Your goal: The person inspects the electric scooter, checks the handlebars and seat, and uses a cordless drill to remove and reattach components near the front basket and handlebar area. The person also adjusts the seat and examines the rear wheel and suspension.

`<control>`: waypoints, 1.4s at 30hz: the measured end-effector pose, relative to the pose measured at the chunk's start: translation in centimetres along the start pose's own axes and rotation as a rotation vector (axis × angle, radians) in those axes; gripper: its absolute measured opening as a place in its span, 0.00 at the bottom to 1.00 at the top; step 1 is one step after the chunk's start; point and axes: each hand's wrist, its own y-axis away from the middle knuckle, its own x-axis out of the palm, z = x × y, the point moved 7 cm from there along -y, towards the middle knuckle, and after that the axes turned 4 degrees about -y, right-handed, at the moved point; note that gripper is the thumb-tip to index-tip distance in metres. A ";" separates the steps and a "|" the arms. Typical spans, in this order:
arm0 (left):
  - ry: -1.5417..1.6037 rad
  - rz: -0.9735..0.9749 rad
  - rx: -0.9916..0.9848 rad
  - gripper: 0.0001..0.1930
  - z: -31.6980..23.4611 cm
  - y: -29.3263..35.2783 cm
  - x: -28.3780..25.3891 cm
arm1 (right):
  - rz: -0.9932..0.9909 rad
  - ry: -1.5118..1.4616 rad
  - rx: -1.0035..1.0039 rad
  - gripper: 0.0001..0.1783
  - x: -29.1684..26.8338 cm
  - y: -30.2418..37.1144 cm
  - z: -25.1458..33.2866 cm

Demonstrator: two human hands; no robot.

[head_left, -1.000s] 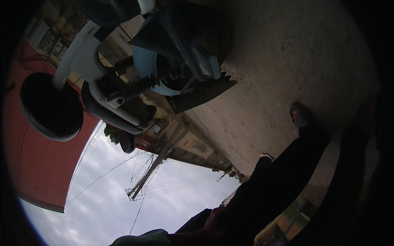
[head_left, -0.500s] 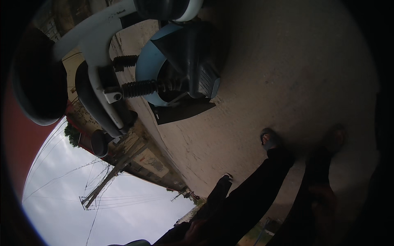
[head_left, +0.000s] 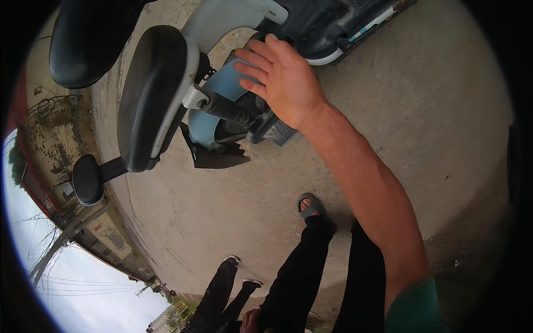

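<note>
Our right hand (head_left: 291, 86) is spread and holds nothing, palm toward us, its fingers (head_left: 252, 72) slightly apart and stretched across the head view over the scooter (head_left: 216, 25). What looks to be our left hand (head_left: 251, 321) shows only as a scrap beside our dark trousers (head_left: 297, 266) at the lower edge, so we cannot tell whether it grasps anything. The scooter fills the top and upper left, its black seat (head_left: 150, 100) to the left of our fingers and its blue mudguard (head_left: 202, 127) partly behind the hand; whether we touch any of it we cannot tell.

We judge our fingers most at risk: the black spring (head_left: 227, 108) appears just below them, and weight coming onto the seat with a finger between the coils could pinch it. We see no hand bracing the scooter, so a careless shove could make it roll or tip. Our sandal (head_left: 311, 210) leaves the toes bare, and a machine rolling back could catch them.

Underfoot, the ground (head_left: 183, 211) is pale, dusty and rough, with cracks toward the left. We are outdoors in dull daylight: a worn, patchy wall (head_left: 61, 130) and a leaning pole (head_left: 55, 247) stand at the left beneath a cloudy sky (head_left: 83, 283). Near the lower edge we see another person's dark shoe (head_left: 233, 260) and trouser legs (head_left: 214, 288).
</note>
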 end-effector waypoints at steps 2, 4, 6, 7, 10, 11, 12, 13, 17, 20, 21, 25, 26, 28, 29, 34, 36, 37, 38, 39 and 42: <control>0.029 -0.004 0.004 0.49 1.1 1.1 0.5 | -0.016 -0.045 -0.052 0.51 1.4 -3.8 0.1; 0.059 -0.013 -0.001 0.48 2.0 2.1 1.3 | -0.051 -0.111 -0.045 0.49 2.4 -5.8 -0.3; 0.159 0.008 -0.043 0.47 1.2 2.7 1.7 | -0.080 -0.186 -0.021 0.48 2.5 -7.0 -1.7; 0.194 0.014 -0.051 0.47 1.3 2.8 1.8 | -0.124 -0.257 -0.024 0.46 2.7 -7.7 -2.1; 0.248 0.062 -0.090 0.45 0.9 2.9 1.6 | -0.176 -0.270 -0.072 0.44 2.9 -8.9 -2.8; 0.257 0.081 -0.105 0.44 1.0 2.8 1.6 | -0.216 -0.292 -0.064 0.40 2.8 -9.4 -3.0; 0.264 0.064 -0.085 0.44 1.7 3.0 2.0 | -0.220 -0.280 -0.071 0.40 2.5 -9.7 -3.2; 0.269 0.047 -0.066 0.43 2.7 3.3 2.7 | -0.223 -0.269 -0.079 0.39 2.1 -10.0 -3.2; 0.287 0.083 -0.040 0.43 2.5 3.2 2.3 | -0.195 -0.278 -0.045 0.32 0.3 -11.0 -3.6; 0.425 0.024 -0.004 0.42 1.8 3.0 0.7 | -0.151 -0.288 -0.048 0.32 0.1 -11.5 -4.4; 0.404 0.009 0.013 0.42 2.5 3.1 1.3 | -0.133 -0.273 -0.066 0.32 0.2 -11.7 -4.4; 0.336 -0.035 0.060 0.43 4.9 3.1 3.2 | -0.113 -0.165 -0.051 0.37 0.7 -11.3 -5.1; 0.325 -0.040 0.067 0.43 4.9 3.1 3.2 | -0.102 -0.138 -0.035 0.38 1.0 -11.1 -5.3; 0.334 -0.015 0.042 0.43 4.7 2.8 2.4 | -0.073 -0.146 -0.019 0.40 1.8 -11.0 -5.8; 0.338 -0.003 0.031 0.43 4.6 2.7 2.1 | -0.077 -0.138 -0.021 0.40 2.1 -11.0 -5.8; 0.385 0.022 -0.006 0.45 4.8 2.4 1.3 | -0.122 -0.088 -0.106 0.42 3.5 -10.4 -6.0; 0.362 0.051 -0.062 0.45 4.3 2.5 0.6 | -0.147 -0.119 -0.109 0.38 2.7 -10.7 -6.2; 0.334 0.078 -0.084 0.46 4.6 2.5 0.7 | -0.161 -0.103 -0.106 0.34 1.8 -11.1 -6.0; 0.304 0.107 -0.096 0.46 5.0 2.6 1.0 | -0.088 -0.039 -0.086 0.30 0.7 -11.4 -5.4; 0.226 0.081 -0.047 0.47 5.3 2.5 1.1 | -0.019 0.024 -0.073 0.25 -1.3 -11.5 -4.6; 0.487 0.026 -0.075 0.47 4.9 2.5 0.6 | -0.093 0.217 0.051 0.18 -3.2 -9.8 -5.6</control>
